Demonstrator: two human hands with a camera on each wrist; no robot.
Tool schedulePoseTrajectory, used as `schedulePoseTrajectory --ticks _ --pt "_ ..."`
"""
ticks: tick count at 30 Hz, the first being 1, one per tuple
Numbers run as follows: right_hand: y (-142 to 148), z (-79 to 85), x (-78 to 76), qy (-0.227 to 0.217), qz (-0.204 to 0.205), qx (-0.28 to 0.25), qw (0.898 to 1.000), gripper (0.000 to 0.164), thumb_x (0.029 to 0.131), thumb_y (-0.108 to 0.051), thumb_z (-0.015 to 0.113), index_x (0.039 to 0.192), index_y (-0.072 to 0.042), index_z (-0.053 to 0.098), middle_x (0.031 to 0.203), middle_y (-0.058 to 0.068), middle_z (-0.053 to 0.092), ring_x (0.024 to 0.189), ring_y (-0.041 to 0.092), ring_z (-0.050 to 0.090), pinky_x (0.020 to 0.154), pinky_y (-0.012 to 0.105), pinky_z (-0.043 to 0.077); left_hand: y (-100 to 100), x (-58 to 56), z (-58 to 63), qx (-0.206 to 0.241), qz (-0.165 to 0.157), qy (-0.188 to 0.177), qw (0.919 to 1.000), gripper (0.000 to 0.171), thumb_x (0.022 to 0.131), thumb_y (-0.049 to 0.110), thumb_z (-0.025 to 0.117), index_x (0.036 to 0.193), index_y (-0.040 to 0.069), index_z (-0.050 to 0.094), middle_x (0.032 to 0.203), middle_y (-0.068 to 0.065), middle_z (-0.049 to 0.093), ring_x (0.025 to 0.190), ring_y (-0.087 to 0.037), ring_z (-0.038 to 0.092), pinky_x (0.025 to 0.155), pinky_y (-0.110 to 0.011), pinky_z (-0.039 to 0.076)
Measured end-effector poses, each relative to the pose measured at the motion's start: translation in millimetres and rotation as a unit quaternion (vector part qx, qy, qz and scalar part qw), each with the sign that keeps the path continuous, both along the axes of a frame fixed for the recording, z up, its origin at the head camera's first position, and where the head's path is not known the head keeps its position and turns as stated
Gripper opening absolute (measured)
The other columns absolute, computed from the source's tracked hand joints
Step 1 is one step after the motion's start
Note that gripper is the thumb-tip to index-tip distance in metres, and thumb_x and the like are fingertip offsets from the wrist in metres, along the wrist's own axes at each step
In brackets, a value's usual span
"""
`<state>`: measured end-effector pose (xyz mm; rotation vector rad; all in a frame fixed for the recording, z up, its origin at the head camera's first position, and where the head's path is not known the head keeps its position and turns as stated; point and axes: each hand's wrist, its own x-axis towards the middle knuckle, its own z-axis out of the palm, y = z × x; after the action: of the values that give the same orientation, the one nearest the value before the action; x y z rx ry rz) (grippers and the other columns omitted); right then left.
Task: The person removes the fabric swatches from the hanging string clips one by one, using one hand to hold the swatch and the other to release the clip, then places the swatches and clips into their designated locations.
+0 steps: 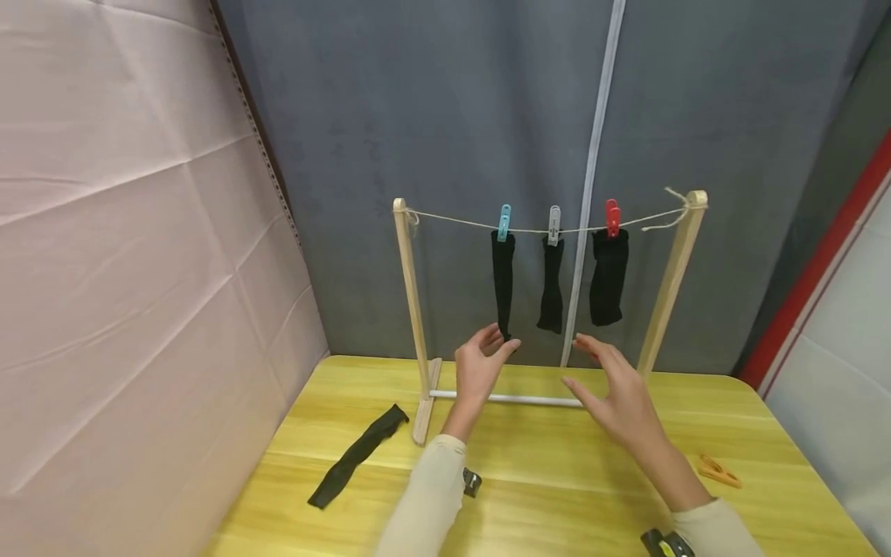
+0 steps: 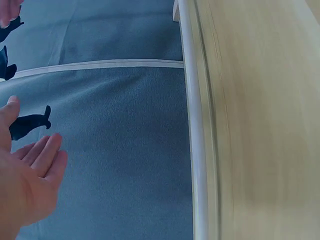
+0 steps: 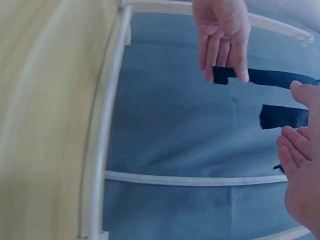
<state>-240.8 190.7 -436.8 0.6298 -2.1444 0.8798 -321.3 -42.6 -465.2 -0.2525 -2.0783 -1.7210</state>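
Note:
Three black socks hang from a string, each under a clothespin. The left sock [image 1: 503,271] hangs from a blue clothespin [image 1: 504,223], the middle sock [image 1: 552,286] from a grey one [image 1: 554,226], the right sock [image 1: 609,278] from a red one [image 1: 612,218]. My left hand [image 1: 480,367] is at the lower end of the left sock, thumb and straight fingers spread on either side of it; whether they touch it I cannot tell. My right hand [image 1: 616,394] is held in the air below the right sock, thumb and fingers apart, with nothing in it.
A wooden frame [image 1: 412,302] carries the string, with a white bar [image 1: 536,400] low across it. Another dark sock [image 1: 358,456] lies on the yellow table [image 1: 557,495] at left. An orange clothespin [image 1: 719,472] lies at right. A grey curtain [image 1: 431,116] hangs behind.

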Motion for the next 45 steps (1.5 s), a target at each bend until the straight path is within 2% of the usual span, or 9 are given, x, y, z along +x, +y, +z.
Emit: schedulePoseTrajectory --ticks 7,14,20,22,25,27,29,39,45 --pt "-10 22.2 -2.9 0.014 0.008 -0.006 1.0 0.075 0.08 -0.008 0.093 0.147 -0.006 0.058 0.136 0.012 0.069 0.124 0.03 0.066 0.11 -0.001 0.028 6 -3.0 3.1 -0.033 0.026 0.021 0.9989 0.041 0.096 0.034 0.081 0.128 0.01 0.076 0.118 -0.009 0.081 0.106 -0.021 0.08 0.094 -0.042 0.065" --pt "-15 38.9 -5.8 0.039 0.016 0.007 0.999 0.073 0.08 -0.008 0.092 0.146 -0.003 0.059 0.136 0.012 0.07 0.123 0.031 0.066 0.111 0.0 0.029 5 -2.1 -1.7 -0.009 -0.002 0.018 0.9998 0.023 0.102 0.028 0.073 0.116 0.011 0.081 0.11 -0.006 0.083 0.103 -0.02 0.08 0.093 -0.038 0.065" --pt "-20 63.1 -9.7 0.057 0.023 0.003 0.998 0.071 0.081 -0.005 0.09 0.145 -0.002 0.059 0.136 0.012 0.07 0.123 0.032 0.066 0.112 0.001 0.03 2 0.0 -4.5 0.009 -0.009 0.007 0.9999 0.019 0.102 0.029 0.072 0.11 0.014 0.083 0.106 -0.005 0.083 0.099 -0.018 0.08 0.089 -0.034 0.065" --pt "-23 72.8 -11.8 0.059 0.023 0.006 0.998 0.07 0.082 -0.007 0.09 0.145 -0.003 0.059 0.137 0.012 0.07 0.124 0.031 0.065 0.114 0.009 0.039 2 0.5 -5.0 0.012 -0.009 0.006 0.9999 0.019 0.102 0.029 0.073 0.108 0.014 0.083 0.105 -0.005 0.083 0.096 -0.017 0.08 0.086 -0.03 0.065" --pt "-27 87.6 -14.7 0.062 0.022 0.012 0.998 0.069 0.085 -0.01 0.09 0.146 -0.005 0.059 0.141 0.013 0.068 0.129 0.032 0.063 0.115 0.035 0.051 1 1.5 -5.1 0.007 -0.005 0.004 1.0 0.02 0.101 0.032 0.074 0.104 0.015 0.083 0.101 -0.004 0.083 0.09 -0.014 0.079 0.075 -0.024 0.061" --pt "-31 97.2 -15.7 0.061 0.022 0.02 0.998 0.069 0.086 -0.013 0.089 0.148 -0.007 0.058 0.144 0.013 0.066 0.132 0.033 0.062 0.111 0.052 0.053 2 2.1 -4.8 0.003 -0.003 0.002 1.0 0.021 0.101 0.034 0.074 0.103 0.016 0.084 0.1 -0.003 0.083 0.088 -0.013 0.078 0.071 -0.022 0.059" --pt "-34 105.8 -17.2 0.059 0.021 0.03 0.998 0.07 0.088 -0.016 0.087 0.15 -0.009 0.056 0.146 0.013 0.064 0.136 0.033 0.06 0.111 0.058 0.052 2 2.7 -4.2 -0.003 0.001 0.001 1.0 0.022 0.1 0.036 0.075 0.102 0.016 0.084 0.1 -0.002 0.083 0.087 -0.012 0.078 0.071 -0.022 0.058" --pt "-53 146.8 -34.6 0.129 0.011 0.057 0.99 0.063 0.091 -0.019 0.085 0.148 -0.01 0.06 0.15 0.014 0.064 0.142 0.033 0.057 0.119 0.056 0.047 3 4.1 -3.3 -0.029 0.026 0.005 0.9992 0.029 0.097 0.038 0.078 0.102 0.01 0.083 0.102 -0.006 0.083 0.092 -0.016 0.08 0.079 -0.03 0.065" --pt "-66 173.7 -40.8 0.107 -0.043 0.1 0.988 0.069 0.098 -0.034 0.077 0.157 -0.01 0.05 0.158 0.015 0.056 0.157 0.029 0.042 0.129 0.054 0.035 2 2.3 -3.5 -0.029 0.033 0.012 0.999 0.026 0.097 0.036 0.078 0.101 0.01 0.083 0.1 -0.006 0.083 0.089 -0.015 0.079 0.077 -0.029 0.064"
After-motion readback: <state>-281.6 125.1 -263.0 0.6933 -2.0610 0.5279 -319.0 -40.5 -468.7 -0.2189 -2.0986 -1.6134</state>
